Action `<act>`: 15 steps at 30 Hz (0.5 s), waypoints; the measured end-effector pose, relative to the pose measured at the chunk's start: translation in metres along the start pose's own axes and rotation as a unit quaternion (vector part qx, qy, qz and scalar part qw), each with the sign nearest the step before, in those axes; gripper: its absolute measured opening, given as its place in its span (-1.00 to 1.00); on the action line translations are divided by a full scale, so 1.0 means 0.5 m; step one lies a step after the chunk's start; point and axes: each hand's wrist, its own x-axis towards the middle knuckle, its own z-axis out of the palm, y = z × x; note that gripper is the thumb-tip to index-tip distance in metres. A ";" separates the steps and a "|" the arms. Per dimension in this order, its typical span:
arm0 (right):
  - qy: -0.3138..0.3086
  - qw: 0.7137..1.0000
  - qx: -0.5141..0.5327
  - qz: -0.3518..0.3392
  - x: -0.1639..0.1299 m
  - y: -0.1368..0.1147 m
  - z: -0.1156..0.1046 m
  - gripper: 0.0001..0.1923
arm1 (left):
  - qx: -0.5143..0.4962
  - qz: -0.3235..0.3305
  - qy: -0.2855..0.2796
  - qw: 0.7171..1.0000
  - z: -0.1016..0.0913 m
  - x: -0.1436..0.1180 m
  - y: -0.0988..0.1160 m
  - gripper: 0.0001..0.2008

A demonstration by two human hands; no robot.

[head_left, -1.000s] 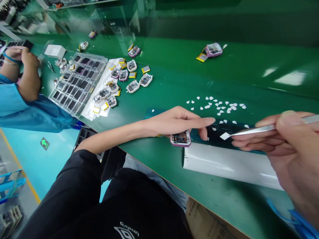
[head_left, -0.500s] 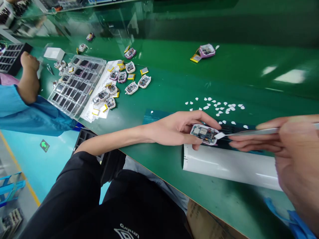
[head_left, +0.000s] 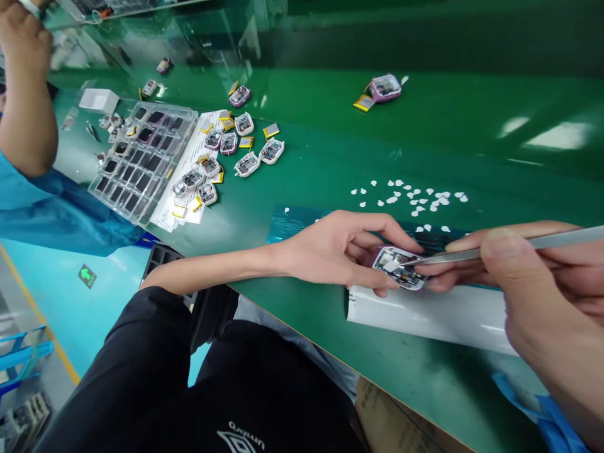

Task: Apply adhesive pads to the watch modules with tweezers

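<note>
My left hand [head_left: 346, 251] grips a small open watch case [head_left: 410, 277] by its edges, its circuit board facing up. My right hand [head_left: 528, 270] is closed around metal tweezers [head_left: 472, 253], whose tips reach over the board. A small white sticker [head_left: 389, 263] lies at the tips, over the inside of the case; whether it touches the board I cannot tell. Both hands are above a white roll [head_left: 425, 318] on the green bench. Beyond them several small white round tabs [head_left: 436, 201] are scattered.
On the left, open watch cases [head_left: 248, 163] and yellow-edged batteries [head_left: 270, 131] lie beside a clear compartment tray [head_left: 141, 157] and printed paper [head_left: 163, 217]. Another case [head_left: 385, 88] with its battery sits farther back. A co-worker's arm [head_left: 28, 94] is at far left.
The tweezers have moved left, bringing the white sticker from the case's right edge to over its board. My left hand has tilted the case slightly. The co-worker's arm has risen.
</note>
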 end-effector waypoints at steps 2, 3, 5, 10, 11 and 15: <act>0.002 1.000 -0.010 -0.009 0.000 -0.002 -0.001 -0.54 | 0.010 0.018 -0.004 1.000 0.000 -0.001 0.001 -0.69; 0.002 1.000 -0.015 -0.013 -0.001 -0.002 -0.001 -0.54 | 0.018 0.023 -0.005 1.000 0.001 -0.001 0.001 -0.68; -0.002 1.000 -0.015 -0.018 -0.001 -0.003 -0.001 -0.54 | 0.038 0.023 -0.004 0.999 0.002 -0.002 0.001 -0.67; -0.001 1.000 -0.012 -0.014 0.000 -0.004 0.000 -0.54 | 0.046 0.009 -0.012 0.999 0.006 -0.005 0.002 -0.65; -0.002 1.000 -0.018 -0.013 0.001 -0.003 0.000 -0.53 | 0.042 0.010 -0.013 0.999 0.006 -0.005 0.001 -0.66; -0.004 0.998 -0.045 -0.034 0.008 0.006 -0.003 -0.52 | 0.008 0.025 -0.015 1.000 0.003 0.002 -0.006 -0.69</act>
